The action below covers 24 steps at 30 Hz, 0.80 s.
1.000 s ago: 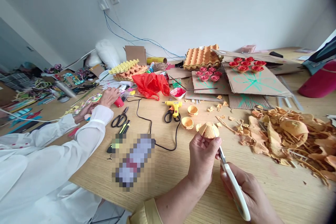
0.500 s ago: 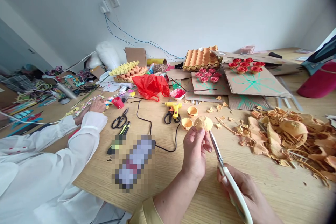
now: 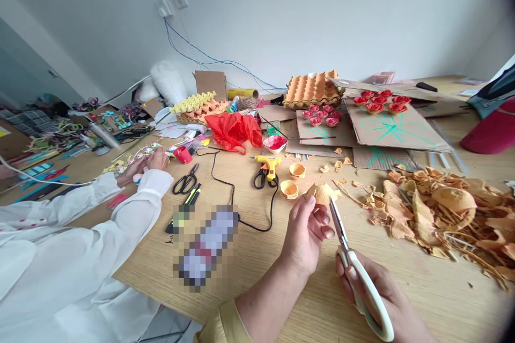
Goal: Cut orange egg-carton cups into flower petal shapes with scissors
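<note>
Between the fingertips of my left hand [image 3: 308, 230] is an orange egg carton cup [image 3: 323, 193], its rounded side facing up. My right hand [image 3: 374, 284] is closed round the white handles of a pair of scissors [image 3: 341, 233], whose blades reach the cup's right edge. Just beyond my left hand stand two trimmed egg carton cups, a nearer one [image 3: 289, 189] and a farther one [image 3: 297, 171]. A yellow glue gun [image 3: 267, 162] and black-handled scissors beneath it lie to their left.
Torn carton scraps [image 3: 438, 209] are heaped at right. Red painted flowers [image 3: 378, 101] sit on cardboard sheets [image 3: 398, 128]. Egg trays [image 3: 311, 88] stand by the wall. At left a co-worker's hands [image 3: 151, 163] work near a red cup [image 3: 183, 155]; a utility knife [image 3: 191, 198] lies nearer.
My hands, the cup and the scissors have shifted slightly right. The scissor handles have spread wider, and a flap now sticks out at the cup's right edge. The co-worker's hands have drawn together.
</note>
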Each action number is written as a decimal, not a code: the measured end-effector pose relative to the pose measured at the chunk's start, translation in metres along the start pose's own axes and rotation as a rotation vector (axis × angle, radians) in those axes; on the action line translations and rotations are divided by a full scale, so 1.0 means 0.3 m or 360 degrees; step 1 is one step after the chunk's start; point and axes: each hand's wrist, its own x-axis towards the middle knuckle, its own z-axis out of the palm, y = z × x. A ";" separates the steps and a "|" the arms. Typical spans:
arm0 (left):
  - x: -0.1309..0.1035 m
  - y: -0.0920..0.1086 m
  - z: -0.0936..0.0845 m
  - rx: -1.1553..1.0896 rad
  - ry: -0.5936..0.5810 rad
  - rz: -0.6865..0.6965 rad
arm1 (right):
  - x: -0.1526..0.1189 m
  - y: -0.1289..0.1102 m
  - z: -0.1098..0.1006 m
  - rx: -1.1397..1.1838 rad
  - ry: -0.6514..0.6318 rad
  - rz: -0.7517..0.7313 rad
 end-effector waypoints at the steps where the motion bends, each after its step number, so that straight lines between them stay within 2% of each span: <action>1: -0.001 -0.003 0.000 0.0027 -0.0036 -0.0026 | 0.000 0.002 0.000 -0.0018 0.0020 -0.0005; 4: -0.005 -0.010 0.002 0.0164 -0.0085 -0.0051 | 0.002 0.007 0.002 -0.0062 0.0064 -0.0026; 13: -0.009 -0.015 0.007 0.0347 0.0109 0.0168 | 0.005 0.017 0.003 -0.0185 0.0013 -0.0073; 17: -0.009 -0.013 0.014 0.0460 0.0139 0.0259 | 0.002 0.007 0.000 -0.0216 -0.0017 -0.0088; 24: -0.009 -0.011 0.024 0.0528 0.0131 0.0250 | -0.005 0.007 -0.008 -0.0220 -0.0030 -0.0082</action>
